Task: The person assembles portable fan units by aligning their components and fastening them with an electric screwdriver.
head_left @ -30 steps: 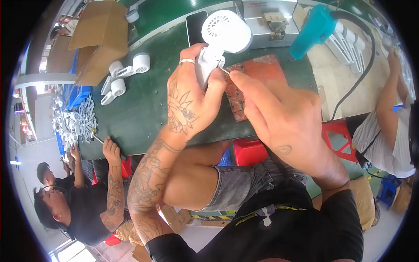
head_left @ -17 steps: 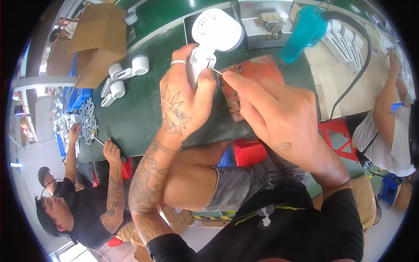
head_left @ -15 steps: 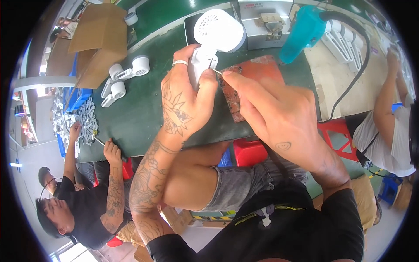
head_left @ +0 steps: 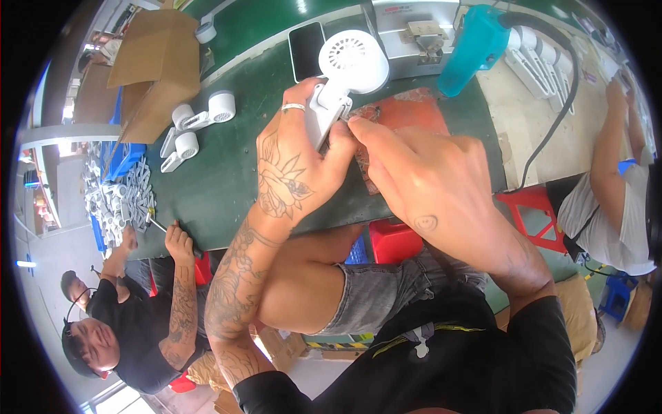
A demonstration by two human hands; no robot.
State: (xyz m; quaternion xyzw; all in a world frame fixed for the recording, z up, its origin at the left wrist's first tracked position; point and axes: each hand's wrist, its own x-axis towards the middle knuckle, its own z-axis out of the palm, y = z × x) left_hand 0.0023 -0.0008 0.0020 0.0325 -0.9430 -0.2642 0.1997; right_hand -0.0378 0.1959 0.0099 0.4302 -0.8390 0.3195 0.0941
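My left hand point(head_left: 293, 155) is closed around the handle of a white handheld device point(head_left: 348, 62), fan-like, with a round slotted head. The head points away from me, and the handle's inner side shows ridges and recesses. My left thumb presses the handle's right side. Close against that thumb, my right hand point(head_left: 431, 169) has its fingertips pinched together at the handle's edge. Whatever small thing they hold is mostly hidden. An orange-red worn mat point(head_left: 414, 114) lies beneath and beyond the right fingers on the green table point(head_left: 227, 176).
Similar white devices point(head_left: 186, 127) lie at left, near a cardboard box point(head_left: 155, 76). A phone point(head_left: 307, 52), a silver metal machine point(head_left: 417, 34) and a teal corded tool point(head_left: 472, 52) stand at the back. Co-workers sit on both sides; the left one's hand point(head_left: 178, 243) holds a screwdriver.
The device and my left hand have shifted slightly right and toward me, uncovering more of the phone. The thin metal piece seen earlier at my right fingertips is now mostly hidden.
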